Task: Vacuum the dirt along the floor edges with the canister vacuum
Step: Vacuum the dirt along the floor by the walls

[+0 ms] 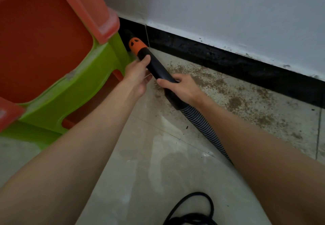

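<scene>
I'm gripping the rigid black wand (156, 66) with both hands: left hand (137, 73) curled near the orange nozzle (136, 45), right hand (182, 87) wrapped farther back. It's probably handling light, while the ribbed hose (202, 124) is likely flexing and dragging.

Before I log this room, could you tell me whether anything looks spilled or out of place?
Yes: brown dirt lies scattered on the floor along the black baseboard, right of the vacuum nozzle. That stretch looks not yet vacuumed.
</scene>
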`<state>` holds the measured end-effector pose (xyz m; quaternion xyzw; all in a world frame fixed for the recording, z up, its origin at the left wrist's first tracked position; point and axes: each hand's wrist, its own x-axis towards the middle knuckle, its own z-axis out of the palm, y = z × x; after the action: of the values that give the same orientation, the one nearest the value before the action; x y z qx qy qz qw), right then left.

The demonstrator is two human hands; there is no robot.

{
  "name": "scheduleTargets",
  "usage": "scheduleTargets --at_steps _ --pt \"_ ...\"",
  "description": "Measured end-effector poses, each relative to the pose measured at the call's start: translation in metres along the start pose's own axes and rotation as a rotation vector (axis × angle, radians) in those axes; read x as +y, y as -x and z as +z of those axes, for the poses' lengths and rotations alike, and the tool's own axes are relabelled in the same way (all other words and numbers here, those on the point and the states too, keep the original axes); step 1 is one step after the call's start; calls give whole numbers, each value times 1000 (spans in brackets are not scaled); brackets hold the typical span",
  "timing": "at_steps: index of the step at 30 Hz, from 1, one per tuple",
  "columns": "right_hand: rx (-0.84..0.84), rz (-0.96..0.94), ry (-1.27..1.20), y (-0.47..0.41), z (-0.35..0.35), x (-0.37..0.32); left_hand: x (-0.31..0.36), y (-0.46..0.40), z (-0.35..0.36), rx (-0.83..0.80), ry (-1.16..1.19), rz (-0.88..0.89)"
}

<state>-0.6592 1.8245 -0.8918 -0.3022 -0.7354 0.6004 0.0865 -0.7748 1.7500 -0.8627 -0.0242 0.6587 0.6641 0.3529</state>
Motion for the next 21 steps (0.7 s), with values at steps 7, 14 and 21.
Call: scheduleTargets --at_steps 7,14,21 --pt "11 -23 412 30 -15 15 -22 10 2 11 -28 -37" --pt "59 -18 726 83 -50 28 -50 35 32 -34 -161 -61" --pt "148 81 846 138 -92 51 -69 74 69 -248 -279 -201"
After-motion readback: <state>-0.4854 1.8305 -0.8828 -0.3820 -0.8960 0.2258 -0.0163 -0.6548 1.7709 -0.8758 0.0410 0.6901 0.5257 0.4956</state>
